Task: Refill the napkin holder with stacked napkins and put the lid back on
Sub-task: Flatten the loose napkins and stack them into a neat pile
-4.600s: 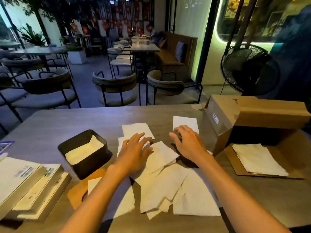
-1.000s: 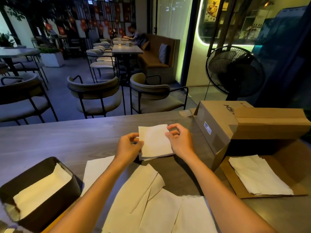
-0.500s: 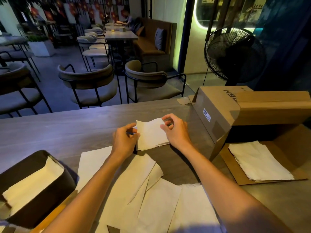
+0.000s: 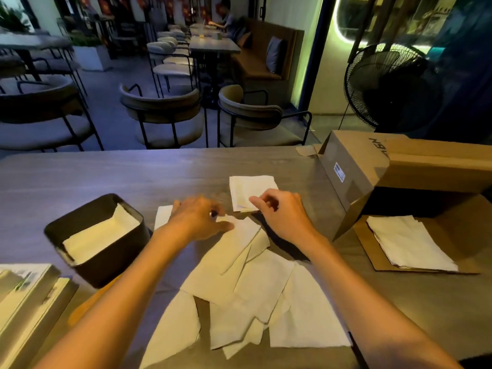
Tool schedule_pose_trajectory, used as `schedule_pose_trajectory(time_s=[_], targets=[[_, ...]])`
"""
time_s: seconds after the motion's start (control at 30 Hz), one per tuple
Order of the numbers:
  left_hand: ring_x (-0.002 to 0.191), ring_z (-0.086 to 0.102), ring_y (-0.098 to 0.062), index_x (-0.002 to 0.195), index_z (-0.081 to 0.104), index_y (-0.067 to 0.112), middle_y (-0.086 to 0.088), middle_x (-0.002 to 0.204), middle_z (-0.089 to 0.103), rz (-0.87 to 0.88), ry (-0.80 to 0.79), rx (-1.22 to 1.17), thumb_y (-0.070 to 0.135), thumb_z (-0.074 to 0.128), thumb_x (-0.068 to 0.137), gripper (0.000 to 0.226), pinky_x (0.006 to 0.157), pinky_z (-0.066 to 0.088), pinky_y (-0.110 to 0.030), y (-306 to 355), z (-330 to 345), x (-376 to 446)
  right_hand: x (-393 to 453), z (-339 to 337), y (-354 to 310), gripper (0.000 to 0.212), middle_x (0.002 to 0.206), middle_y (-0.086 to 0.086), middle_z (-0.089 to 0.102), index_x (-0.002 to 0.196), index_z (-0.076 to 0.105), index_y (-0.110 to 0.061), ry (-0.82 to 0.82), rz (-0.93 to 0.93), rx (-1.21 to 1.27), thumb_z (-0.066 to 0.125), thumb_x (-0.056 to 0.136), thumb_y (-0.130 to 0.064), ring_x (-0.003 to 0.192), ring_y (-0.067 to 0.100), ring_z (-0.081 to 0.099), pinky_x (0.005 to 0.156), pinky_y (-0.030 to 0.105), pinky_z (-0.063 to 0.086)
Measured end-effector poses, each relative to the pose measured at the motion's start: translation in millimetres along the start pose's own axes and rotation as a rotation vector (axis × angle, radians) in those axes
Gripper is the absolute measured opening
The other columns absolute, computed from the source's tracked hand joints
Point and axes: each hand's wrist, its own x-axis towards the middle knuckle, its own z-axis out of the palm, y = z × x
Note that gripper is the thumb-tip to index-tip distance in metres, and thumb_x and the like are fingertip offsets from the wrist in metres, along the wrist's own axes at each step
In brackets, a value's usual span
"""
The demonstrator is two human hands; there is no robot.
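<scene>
The black napkin holder (image 4: pixel 111 262) stands lidless at the left, with pale napkins (image 4: pixel 101 235) lying in it. A small squared stack of napkins (image 4: pixel 250 190) lies flat on the table past my hands. My right hand (image 4: pixel 285 217) pinches the stack's near edge with thumb and forefinger. My left hand (image 4: pixel 197 218), blurred, pinches the top corner of a loose napkin (image 4: pixel 229 251). Several more loose napkins (image 4: pixel 300 315) are spread toward me. A flat brown piece (image 4: pixel 85 304), perhaps the lid, shows partly under the holder.
An open cardboard box (image 4: pixel 359 166) lies on its side at the right, with a napkin pile (image 4: pixel 410 243) on its flap. Flat white boxes (image 4: pixel 29 296) sit at the near left. Chairs (image 4: pixel 165 115) and a floor fan (image 4: pixel 391 86) stand beyond the table's far edge.
The small stack, held up between both hands earlier, now lies on the table. My left hand has let go of it and moved down-left onto a loose napkin.
</scene>
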Motion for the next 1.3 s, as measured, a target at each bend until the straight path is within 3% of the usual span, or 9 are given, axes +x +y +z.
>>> schedule_pose_trajectory(time_s=[0.07, 0.13, 0.23, 0.4, 0.53, 0.77, 0.9, 1.13, 1.3], targets=[[0.101, 0.050, -0.016, 0.090, 0.066, 0.034, 0.010, 0.100, 0.059, -0.018, -0.021, 0.058, 0.058, 0.068, 0.082, 0.025, 0.097, 0.042, -0.041, -2.1, -3.9, -12.7, -14.0, 7.7, -9.3, 0.041, 0.071, -0.002, 0.069, 0.080, 0.072, -0.020, -0.141, 0.051, 0.109, 0.067, 0.089, -0.060, 0.070, 0.016, 0.065, 0.070, 0.035, 0.055], [0.100, 0.049, -0.015, 0.083, 0.068, 0.031, 0.010, 0.092, 0.060, -0.022, 0.014, -0.002, 0.053, 0.071, 0.082, 0.022, 0.092, 0.034, -0.037, -3.7, -8.3, -23.0, -22.9, 10.5, -17.4, 0.045, 0.070, -0.004, 0.066, 0.076, 0.068, -0.021, -0.214, 0.028, -0.029, 0.069, 0.082, -0.065, 0.067, 0.015, 0.062, 0.067, 0.029, 0.052], [0.096, 0.047, -0.010, 0.082, 0.071, 0.031, 0.016, 0.086, 0.061, 0.034, 0.056, -0.121, 0.045, 0.074, 0.082, 0.014, 0.089, 0.028, -0.036, -5.4, -21.5, -36.1, -33.1, 9.0, -31.7, 0.033, 0.073, -0.001, 0.067, 0.079, 0.070, -0.019, -0.222, 0.000, -0.062, 0.076, 0.084, -0.051, 0.066, 0.010, 0.059, 0.063, 0.029, 0.050], [0.090, 0.063, -0.006, 0.095, 0.075, 0.029, 0.011, 0.090, 0.069, 0.160, 0.108, -0.356, 0.032, 0.076, 0.082, 0.014, 0.083, 0.054, -0.029, -2.0, -49.7, -49.5, -33.0, -6.7, -45.8, 0.010, 0.086, -0.004, 0.072, 0.093, 0.075, -0.017, -0.219, -0.127, 0.176, 0.077, 0.090, -0.026, 0.081, 0.013, 0.066, 0.075, 0.028, 0.057], [0.093, 0.060, -0.005, 0.110, 0.069, 0.033, 0.012, 0.097, 0.066, 0.146, 0.080, -0.639, 0.040, 0.075, 0.081, 0.030, 0.071, 0.043, -0.017, -1.3, -61.9, -50.8, -28.6, -26.4, -60.7, 0.011, 0.089, -0.003, 0.072, 0.102, 0.069, -0.008, -0.189, -0.165, 0.330, 0.064, 0.099, -0.018, 0.080, 0.001, 0.066, 0.074, 0.018, 0.054], [0.093, 0.065, -0.005, 0.109, 0.073, 0.027, 0.011, 0.099, 0.071, 0.157, 0.011, -0.812, 0.031, 0.077, 0.081, 0.028, 0.068, 0.049, -0.013, -2.8, -58.8, -48.2, -24.4, -38.2, -71.5, 0.037, 0.095, -0.009, 0.075, 0.112, 0.063, -0.024, -0.260, -0.034, 0.325, 0.055, 0.095, -0.055, 0.086, 0.006, 0.071, 0.073, 0.021, 0.058], [0.094, 0.067, -0.002, 0.114, 0.070, 0.024, 0.005, 0.098, 0.074, 0.232, -0.014, -0.902, 0.030, 0.078, 0.076, 0.040, 0.070, 0.052, -0.008, 3.5, -64.8, -44.6, -20.7, -35.9, -61.8, 0.033, 0.085, -0.009, 0.068, 0.106, 0.073, -0.022, -0.343, -0.076, 0.138, 0.065, 0.094, -0.052, 0.072, -0.002, 0.061, 0.062, 0.015, 0.049], [0.110, 0.066, -0.022, 0.134, 0.053, 0.024, -0.002, 0.122, 0.065, 0.016, -0.084, -1.212, 0.031, 0.078, 0.071, 0.068, 0.087, 0.059, -0.036, 3.8, -49.2, -24.9, 0.3, -40.9, -47.5, 0.017, 0.097, 0.000, 0.078, 0.109, 0.071, -0.010, -0.025, -0.048, 0.565, 0.064, 0.100, -0.023, 0.092, 0.013, 0.075, 0.075, 0.023, 0.059], [0.096, 0.072, -0.020, 0.107, 0.066, 0.025, -0.002, 0.108, 0.072, -0.070, -0.076, -1.225, 0.024, 0.072, 0.086, 0.022, 0.076, 0.058, -0.026, 17.0, -33.9, -1.8, 23.5, -33.9, -30.9, 0.019, 0.098, -0.013, 0.073, 0.110, 0.068, -0.022, 0.111, 0.089, 0.578, 0.059, 0.102, -0.008, 0.091, 0.005, 0.070, 0.071, 0.020, 0.060]])
